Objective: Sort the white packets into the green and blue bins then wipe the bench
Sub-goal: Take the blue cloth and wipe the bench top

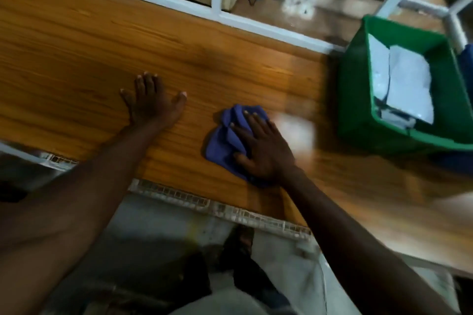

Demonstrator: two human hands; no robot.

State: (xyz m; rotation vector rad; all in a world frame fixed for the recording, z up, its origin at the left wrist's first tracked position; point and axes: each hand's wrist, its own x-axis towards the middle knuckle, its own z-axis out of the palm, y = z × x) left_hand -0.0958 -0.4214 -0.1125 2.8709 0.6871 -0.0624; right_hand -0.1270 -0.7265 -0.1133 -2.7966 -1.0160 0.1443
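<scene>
Blue cloth (225, 140) lies on the wooden worktop (76, 59), and the right hand (263, 148) presses flat on it, fingers spread. Left hand (153, 102) rests open and empty at 9 o'clock. White packets (407, 87) sit in the green bin (358, 100) at 3 o'clock.

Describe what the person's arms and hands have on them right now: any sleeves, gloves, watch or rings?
Both arms are bare along all that shows: no sleeves, no gloves. The left hand and right hand show no watch, bracelet or ring. Fingernails are short and unpainted. The picture is somewhat blurred, so finer marks cannot be told.
</scene>
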